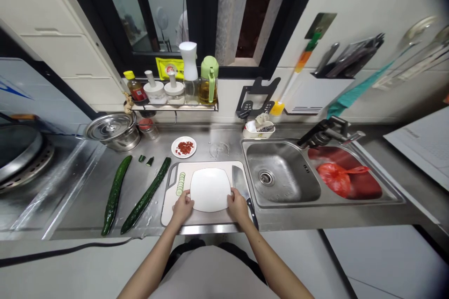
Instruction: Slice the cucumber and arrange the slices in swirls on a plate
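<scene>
A white square plate with rounded corners [210, 190] is held level over the cutting board [206, 217], and nothing lies on it. My left hand [183, 206] grips its left edge, thumb on the rim. On the opposite edge my right hand [237, 204] pinches the rim the same way. Whether the plate touches the board I cannot tell. Left of the plate, a row of overlapping cucumber slices [180, 184] lies on the board. A kitchen knife [240, 182] rests along the board's right side, its black handle near my right hand.
Two cucumbers [115, 195] and cut ends [149, 161] lie on the left counter. Behind the board stands a small dish of chopped red pieces [184, 147]. At right is a double sink [280, 173] holding a red plastic bag [338, 178]. A lidded pot [117, 133] stands back left.
</scene>
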The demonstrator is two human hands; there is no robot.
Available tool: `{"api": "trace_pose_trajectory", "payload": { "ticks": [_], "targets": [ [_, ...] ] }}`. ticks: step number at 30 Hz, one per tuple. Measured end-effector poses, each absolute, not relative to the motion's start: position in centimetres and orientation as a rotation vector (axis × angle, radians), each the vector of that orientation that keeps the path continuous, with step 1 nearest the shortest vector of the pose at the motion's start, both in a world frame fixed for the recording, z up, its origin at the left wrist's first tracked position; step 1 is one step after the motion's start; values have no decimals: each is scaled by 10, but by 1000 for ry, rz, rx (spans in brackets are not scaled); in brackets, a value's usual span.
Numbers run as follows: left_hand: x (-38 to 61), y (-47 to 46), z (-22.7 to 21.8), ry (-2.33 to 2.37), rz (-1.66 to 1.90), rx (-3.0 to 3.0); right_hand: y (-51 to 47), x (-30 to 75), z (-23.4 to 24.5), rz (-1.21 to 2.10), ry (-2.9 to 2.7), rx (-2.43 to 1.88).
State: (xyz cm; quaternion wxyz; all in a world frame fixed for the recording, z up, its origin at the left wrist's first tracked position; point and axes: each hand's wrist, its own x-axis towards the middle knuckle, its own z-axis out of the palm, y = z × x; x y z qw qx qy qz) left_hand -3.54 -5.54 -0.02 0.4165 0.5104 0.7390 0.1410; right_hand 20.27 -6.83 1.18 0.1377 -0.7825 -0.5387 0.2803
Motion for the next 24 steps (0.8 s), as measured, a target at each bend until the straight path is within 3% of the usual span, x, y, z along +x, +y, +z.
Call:
{"api": "trace_pose_trajectory", "payload": {
  "ticks": [17,24],
  "targets": [
    [-32,-57,9,1871,337,1319,-66,196,22,770,-1736,-2392],
    [-61,-67,10,2068,481,1281,-69,202,41,585,-1854,-2442]
  ]
}}
